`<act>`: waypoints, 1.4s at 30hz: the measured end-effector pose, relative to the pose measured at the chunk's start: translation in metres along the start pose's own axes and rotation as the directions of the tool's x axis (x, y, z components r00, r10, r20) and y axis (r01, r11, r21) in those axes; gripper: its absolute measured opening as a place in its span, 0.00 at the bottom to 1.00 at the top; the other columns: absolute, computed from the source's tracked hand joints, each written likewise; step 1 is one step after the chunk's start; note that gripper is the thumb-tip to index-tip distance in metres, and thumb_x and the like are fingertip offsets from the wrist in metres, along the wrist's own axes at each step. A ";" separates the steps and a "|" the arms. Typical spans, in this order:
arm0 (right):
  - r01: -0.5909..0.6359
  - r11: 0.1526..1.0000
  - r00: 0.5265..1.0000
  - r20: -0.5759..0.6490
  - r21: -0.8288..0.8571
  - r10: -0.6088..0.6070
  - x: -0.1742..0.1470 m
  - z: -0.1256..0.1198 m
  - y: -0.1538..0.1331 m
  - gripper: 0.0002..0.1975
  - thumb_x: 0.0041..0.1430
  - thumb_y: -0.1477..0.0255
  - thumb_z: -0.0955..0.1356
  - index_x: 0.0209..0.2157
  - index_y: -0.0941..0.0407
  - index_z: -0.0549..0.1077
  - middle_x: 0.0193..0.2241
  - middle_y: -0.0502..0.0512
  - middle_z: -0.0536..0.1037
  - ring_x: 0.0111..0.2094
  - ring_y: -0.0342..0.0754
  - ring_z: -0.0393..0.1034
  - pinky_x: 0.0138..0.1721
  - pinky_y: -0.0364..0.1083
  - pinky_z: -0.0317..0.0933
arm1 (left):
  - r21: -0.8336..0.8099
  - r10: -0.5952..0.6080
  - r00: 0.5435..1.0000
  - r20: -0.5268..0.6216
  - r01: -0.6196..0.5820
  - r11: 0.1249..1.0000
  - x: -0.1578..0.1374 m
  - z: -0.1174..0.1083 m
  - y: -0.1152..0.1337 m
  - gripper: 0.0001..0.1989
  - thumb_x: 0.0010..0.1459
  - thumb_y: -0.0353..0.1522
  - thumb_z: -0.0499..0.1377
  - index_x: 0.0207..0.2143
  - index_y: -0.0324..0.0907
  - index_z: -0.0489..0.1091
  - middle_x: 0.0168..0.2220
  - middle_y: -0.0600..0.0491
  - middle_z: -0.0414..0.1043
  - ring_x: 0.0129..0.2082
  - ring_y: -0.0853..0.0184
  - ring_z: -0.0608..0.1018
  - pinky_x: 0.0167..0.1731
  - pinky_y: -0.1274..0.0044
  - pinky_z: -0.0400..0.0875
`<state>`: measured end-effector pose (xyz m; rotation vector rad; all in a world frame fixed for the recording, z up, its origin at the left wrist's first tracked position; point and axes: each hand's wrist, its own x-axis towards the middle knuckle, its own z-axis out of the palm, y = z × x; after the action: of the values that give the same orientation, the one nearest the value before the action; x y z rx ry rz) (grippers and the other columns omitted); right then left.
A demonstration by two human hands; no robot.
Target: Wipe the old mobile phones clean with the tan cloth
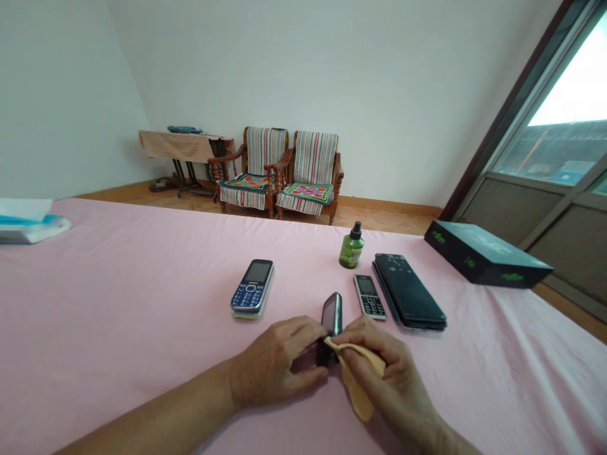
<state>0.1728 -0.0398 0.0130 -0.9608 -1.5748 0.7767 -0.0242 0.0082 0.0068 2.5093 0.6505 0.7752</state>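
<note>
A small dark mobile phone (332,314) is tilted up on its edge on the pink cloth, its screen side turned to the left. My left hand (279,360) grips its lower part between fingers and thumb. In my right hand (391,373) a yellow cleaning cloth (359,388) is pinched, one fold pressed against the phone's near part. The fingers and the cloth hide part of the keypad. Close by on the right lies a silver keypad phone (369,297). To the left, a blue keypad phone (253,285) rests on top of another flat phone or cover.
A green spray bottle (351,248) stands beyond the phones. Right of it are stacked large black phones (408,292) and a black box (484,254). A white and blue packet (33,229) lies at the far left of the pink bedspread (142,278). Two wooden chairs (308,165) stand behind.
</note>
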 end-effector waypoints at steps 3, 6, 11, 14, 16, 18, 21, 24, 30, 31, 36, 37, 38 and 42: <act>0.092 0.995 0.995 0.027 -0.032 -0.092 -0.001 0.002 -0.002 0.10 0.59 0.77 0.66 0.35 0.52 0.79 0.29 0.53 0.76 0.32 0.46 0.72 0.32 0.43 0.65 | -0.021 -0.029 0.998 -0.052 0.028 0.999 0.000 0.002 0.001 0.15 0.57 0.34 0.63 0.45 0.40 0.66 0.38 0.48 0.73 0.36 0.64 0.75 0.37 0.75 0.70; 0.145 0.988 0.988 0.056 -0.053 -0.142 -0.001 0.005 -0.003 0.12 0.58 0.79 0.66 0.37 0.51 0.79 0.30 0.53 0.76 0.33 0.46 0.72 0.32 0.43 0.66 | -0.058 -0.075 0.994 -0.082 0.070 0.996 0.000 0.002 0.003 0.15 0.56 0.37 0.65 0.42 0.40 0.67 0.36 0.50 0.73 0.34 0.64 0.75 0.35 0.76 0.69; 0.148 0.989 0.984 0.102 -0.017 -0.145 -0.002 0.010 -0.003 0.12 0.58 0.79 0.65 0.36 0.52 0.79 0.30 0.54 0.75 0.33 0.46 0.72 0.32 0.43 0.67 | -0.058 -0.135 0.980 -0.144 0.128 0.990 0.000 0.003 0.003 0.13 0.54 0.33 0.65 0.41 0.41 0.68 0.32 0.54 0.71 0.29 0.68 0.72 0.29 0.79 0.66; 0.139 0.990 0.984 0.119 -0.024 -0.135 -0.003 0.012 -0.001 0.12 0.58 0.80 0.65 0.36 0.53 0.79 0.30 0.54 0.75 0.32 0.46 0.72 0.31 0.42 0.67 | -0.034 -0.148 0.973 -0.176 0.144 0.989 -0.001 0.004 0.000 0.10 0.54 0.29 0.63 0.39 0.40 0.68 0.32 0.53 0.71 0.29 0.67 0.73 0.29 0.79 0.66; 0.141 0.987 0.988 0.076 -0.078 -0.135 -0.002 0.010 0.002 0.12 0.58 0.80 0.65 0.36 0.53 0.78 0.30 0.54 0.75 0.32 0.46 0.72 0.31 0.42 0.67 | -0.031 -0.147 0.968 -0.203 0.143 0.989 -0.002 0.004 -0.001 0.07 0.56 0.27 0.61 0.39 0.40 0.68 0.32 0.53 0.72 0.30 0.67 0.74 0.31 0.78 0.68; 0.148 0.974 0.988 -0.010 -0.171 -0.152 0.002 0.004 0.006 0.11 0.59 0.79 0.65 0.36 0.53 0.78 0.31 0.54 0.75 0.33 0.47 0.72 0.32 0.43 0.67 | -0.043 -0.133 0.967 -0.216 0.127 0.991 -0.002 0.004 -0.002 0.07 0.58 0.26 0.57 0.40 0.40 0.69 0.32 0.53 0.73 0.31 0.67 0.75 0.33 0.78 0.69; 0.127 0.933 0.973 -0.139 -0.337 -0.182 0.010 -0.010 0.014 0.10 0.60 0.77 0.65 0.37 0.53 0.78 0.33 0.55 0.75 0.35 0.48 0.72 0.34 0.45 0.67 | -0.049 -0.084 0.977 -0.195 0.076 0.996 -0.002 0.003 -0.002 0.09 0.59 0.26 0.56 0.42 0.40 0.70 0.34 0.52 0.74 0.32 0.67 0.76 0.35 0.78 0.70; 0.100 0.865 0.962 -0.176 -0.492 -0.211 0.016 -0.024 0.022 0.09 0.61 0.75 0.65 0.38 0.54 0.77 0.32 0.56 0.74 0.33 0.49 0.71 0.33 0.46 0.66 | -0.012 -0.039 0.975 -0.217 0.037 0.999 -0.002 0.002 -0.003 0.11 0.60 0.26 0.57 0.46 0.40 0.70 0.36 0.50 0.75 0.34 0.67 0.76 0.35 0.77 0.71; 0.144 0.767 0.965 -0.082 -0.625 -0.248 0.015 -0.027 0.027 0.11 0.62 0.78 0.62 0.39 0.56 0.75 0.32 0.56 0.70 0.32 0.49 0.69 0.33 0.47 0.65 | 0.139 0.023 0.965 -0.260 0.013 0.990 -0.005 0.005 -0.011 0.13 0.65 0.29 0.57 0.51 0.39 0.69 0.38 0.47 0.73 0.36 0.63 0.76 0.36 0.73 0.73; 0.159 0.756 0.964 -0.067 -0.635 -0.259 0.013 -0.025 0.027 0.12 0.62 0.79 0.61 0.40 0.57 0.75 0.32 0.56 0.69 0.33 0.49 0.69 0.34 0.48 0.66 | 0.150 0.025 0.967 -0.254 0.013 0.989 -0.005 0.006 -0.012 0.13 0.66 0.30 0.56 0.52 0.39 0.68 0.38 0.47 0.72 0.37 0.62 0.75 0.37 0.72 0.73; 0.253 0.713 0.956 0.054 -0.655 -0.290 0.000 -0.003 0.023 0.16 0.63 0.82 0.59 0.48 0.61 0.71 0.32 0.59 0.68 0.32 0.50 0.66 0.32 0.49 0.66 | 0.109 -0.012 0.976 -0.217 0.036 0.993 -0.005 0.005 -0.006 0.12 0.67 0.30 0.54 0.51 0.40 0.68 0.38 0.47 0.71 0.37 0.62 0.74 0.37 0.72 0.72; 0.266 0.709 0.955 0.077 -0.653 -0.287 -0.002 0.003 0.022 0.17 0.63 0.82 0.59 0.50 0.61 0.71 0.32 0.59 0.69 0.32 0.51 0.66 0.32 0.49 0.67 | 0.094 -0.019 0.978 -0.207 0.039 0.995 -0.005 0.005 -0.004 0.12 0.67 0.29 0.53 0.51 0.40 0.68 0.37 0.47 0.71 0.36 0.62 0.74 0.36 0.72 0.72; 0.270 0.712 0.957 0.100 -0.648 -0.272 -0.004 0.009 0.021 0.18 0.63 0.82 0.59 0.51 0.60 0.70 0.32 0.60 0.69 0.33 0.51 0.66 0.32 0.49 0.67 | 0.079 -0.025 0.980 -0.197 0.041 0.996 -0.004 0.004 -0.003 0.12 0.68 0.29 0.53 0.52 0.40 0.68 0.37 0.48 0.71 0.36 0.62 0.73 0.36 0.72 0.71; 0.291 0.758 0.957 0.181 -0.583 -0.228 -0.005 0.024 0.018 0.17 0.65 0.82 0.59 0.51 0.58 0.71 0.34 0.60 0.71 0.35 0.52 0.67 0.34 0.49 0.68 | 0.004 -0.048 0.980 -0.195 0.050 0.999 -0.002 0.003 0.000 0.12 0.67 0.29 0.54 0.52 0.42 0.68 0.38 0.49 0.71 0.37 0.64 0.73 0.37 0.73 0.70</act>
<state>0.1531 -0.0354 -0.0097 -1.1252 -2.0522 0.1018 -0.0239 0.0061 0.0043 2.4341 0.7796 1.0113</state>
